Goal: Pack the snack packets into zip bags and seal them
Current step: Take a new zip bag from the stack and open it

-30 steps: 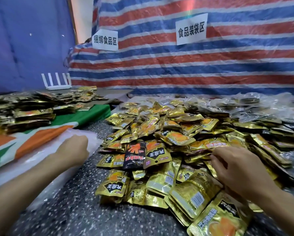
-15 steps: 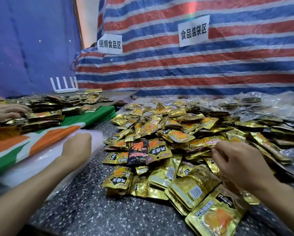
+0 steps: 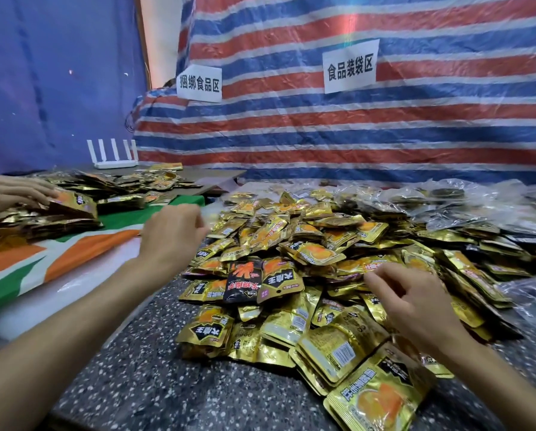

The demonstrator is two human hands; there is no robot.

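A big heap of gold snack packets [image 3: 307,253] covers the speckled table [image 3: 155,368], with one black packet [image 3: 243,279] among them. My right hand [image 3: 416,309] lies on the heap's near right slope, its fingers curled down and pinching at a gold packet there. My left hand [image 3: 170,237] hovers at the heap's left edge with its back toward me. Its fingers are curled and hidden, so I cannot tell whether it holds anything. A flat stack of clear zip bags [image 3: 74,290] lies under and left of that hand.
Filled clear bags [image 3: 453,200] pile up at the back right. Another person's hand [image 3: 12,194] rests on a second packet pile [image 3: 58,213] on an orange, white and green cloth [image 3: 27,262]. A white router [image 3: 114,157] stands behind. A striped tarp wall [image 3: 353,135] closes the back.
My left hand has lifted off the zip bag stack and moved right toward the heap. My right hand has stayed on the packets. Another person's hand has come in at the left.
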